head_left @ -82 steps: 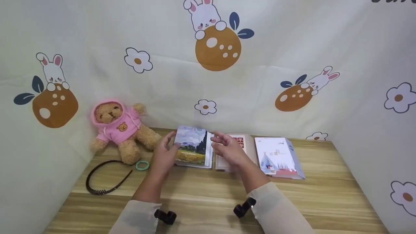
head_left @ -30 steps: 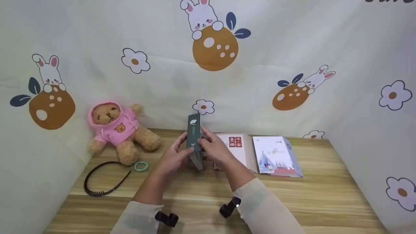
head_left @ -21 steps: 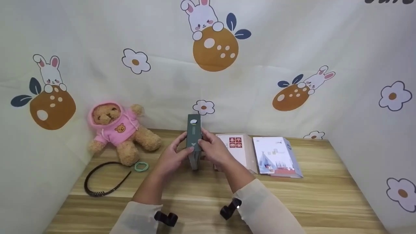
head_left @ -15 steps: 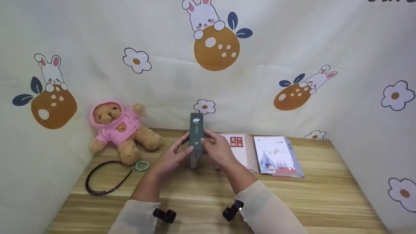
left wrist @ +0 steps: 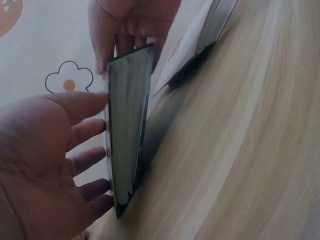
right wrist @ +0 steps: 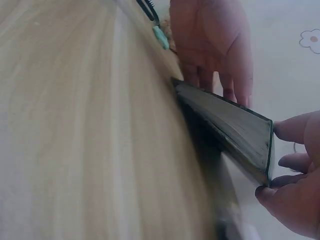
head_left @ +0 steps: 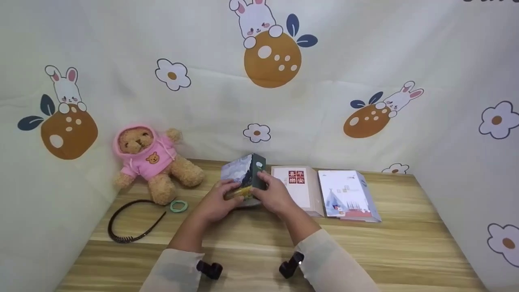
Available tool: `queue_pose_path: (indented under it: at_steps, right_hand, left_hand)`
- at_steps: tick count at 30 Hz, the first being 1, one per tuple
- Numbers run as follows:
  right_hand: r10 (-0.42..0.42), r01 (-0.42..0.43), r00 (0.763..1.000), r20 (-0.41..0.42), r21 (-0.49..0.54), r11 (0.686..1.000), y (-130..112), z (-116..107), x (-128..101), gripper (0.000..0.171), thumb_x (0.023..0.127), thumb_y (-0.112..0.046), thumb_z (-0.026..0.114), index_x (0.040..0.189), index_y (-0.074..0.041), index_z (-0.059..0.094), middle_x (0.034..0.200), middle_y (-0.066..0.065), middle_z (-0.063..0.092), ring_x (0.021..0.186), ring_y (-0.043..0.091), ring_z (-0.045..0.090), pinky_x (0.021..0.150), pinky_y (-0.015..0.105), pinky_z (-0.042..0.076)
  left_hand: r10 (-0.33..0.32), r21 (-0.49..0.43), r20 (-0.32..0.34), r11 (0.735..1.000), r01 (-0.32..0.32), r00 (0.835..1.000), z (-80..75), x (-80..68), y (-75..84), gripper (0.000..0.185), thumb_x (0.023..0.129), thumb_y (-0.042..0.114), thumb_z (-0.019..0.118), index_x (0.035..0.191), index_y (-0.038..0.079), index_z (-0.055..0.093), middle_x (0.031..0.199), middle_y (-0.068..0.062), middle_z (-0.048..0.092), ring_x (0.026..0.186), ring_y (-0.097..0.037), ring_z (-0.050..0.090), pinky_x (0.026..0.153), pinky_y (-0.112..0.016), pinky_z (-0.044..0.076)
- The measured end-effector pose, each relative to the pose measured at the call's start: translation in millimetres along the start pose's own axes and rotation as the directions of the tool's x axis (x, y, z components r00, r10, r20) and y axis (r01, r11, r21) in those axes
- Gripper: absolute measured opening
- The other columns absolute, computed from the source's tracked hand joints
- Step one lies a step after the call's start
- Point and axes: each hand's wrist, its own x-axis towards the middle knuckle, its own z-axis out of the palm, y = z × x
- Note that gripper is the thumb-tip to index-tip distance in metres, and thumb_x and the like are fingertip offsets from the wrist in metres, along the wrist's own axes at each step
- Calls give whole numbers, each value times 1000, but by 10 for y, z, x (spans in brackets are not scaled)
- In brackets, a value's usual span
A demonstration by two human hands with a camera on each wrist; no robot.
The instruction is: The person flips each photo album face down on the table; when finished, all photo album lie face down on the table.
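Book [head_left: 244, 178] tilted on its lower edge on the table [head_left: 259, 243], painted cover facing left, spine up and away (dark green), my left hand [head_left: 217, 202] flat against the cover, my right hand [head_left: 275, 196] gripping the spine, bear [head_left: 150, 160] well left.

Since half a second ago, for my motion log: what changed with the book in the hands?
The book, then upright with its spine to the camera, has tipped leftward, painted cover showing. Left hand and right hand still hold it. Teddy bear, the two flat books and hairband stayed.
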Motion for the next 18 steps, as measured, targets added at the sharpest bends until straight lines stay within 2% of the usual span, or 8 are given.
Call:
queue_pose_path:
  at_steps: [3,10,13,15,18]
  right_hand:
    - [11,-10,1000,14,-34,999,40,28,-12,63,101,-20,71,159,-9,51,171,15,43,160,33,38,134,50,32]
    - [24,-16,994,105,-75,997,2,69,-41,65,104,-19,66,164,-8,43,170,18,43,156,32,44,132,52,34]
    - [19,-14,994,104,-56,998,0,37,-65,64,106,-25,64,165,-10,42,171,16,42,157,33,42,133,53,32]
    - [9,-6,995,97,-28,1000,1,-20,-101,63,108,-31,62,165,-13,43,171,15,43,158,33,42,132,54,33]
    - [-29,31,997,71,-26,999,-10,-190,-177,63,107,-42,62,163,-18,46,170,12,44,158,36,43,131,56,35]
  left_hand:
    - [-3,65,26,998,1,1000,13,-8,12,54,102,33,72,152,16,62,174,-11,38,162,-42,32,132,-64,27]
    - [-27,222,62,975,12,998,57,-4,61,55,102,29,73,154,19,60,175,-10,38,165,-43,24,133,-65,26]
    - [-53,237,57,971,38,997,70,-13,83,55,103,30,71,155,20,58,176,-8,35,166,-41,22,133,-65,24]
    - [-66,234,43,971,54,997,76,-31,127,56,103,31,70,157,19,57,176,-8,35,166,-40,25,133,-65,26]
    - [-46,205,2,978,45,999,79,-55,283,63,104,35,68,161,18,50,176,-9,36,164,-39,30,132,-64,28]
